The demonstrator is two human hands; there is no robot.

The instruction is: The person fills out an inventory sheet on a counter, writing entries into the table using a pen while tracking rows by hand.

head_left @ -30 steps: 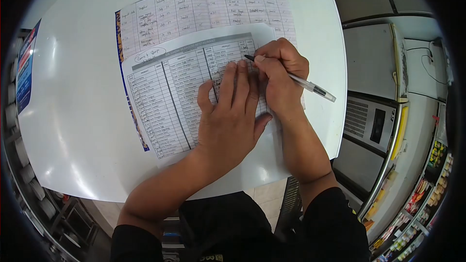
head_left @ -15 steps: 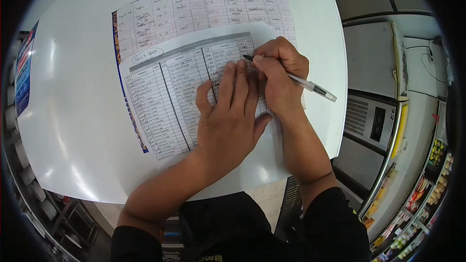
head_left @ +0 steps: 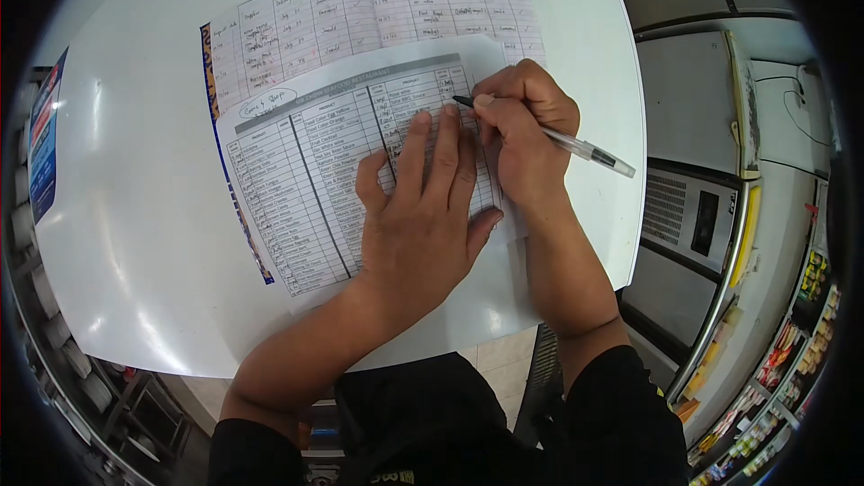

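Clear plastic forms the barrel of the slim, black-tipped pen (head_left: 592,154) clamped between thumb and fingers of the right hand (head_left: 533,139), its tip at the right-hand columns of the white, grid-printed paper sheet (head_left: 301,189). The left hand (head_left: 418,220) lies flat on that sheet, fingers somewhat apart. Partly under the sheet, an open, lined paper notebook (head_left: 441,4) with handwritten columns rests on the glossy white table (head_left: 135,216).

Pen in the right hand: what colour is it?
The pen looks mostly clear, with a black writing end; head view shows it best.
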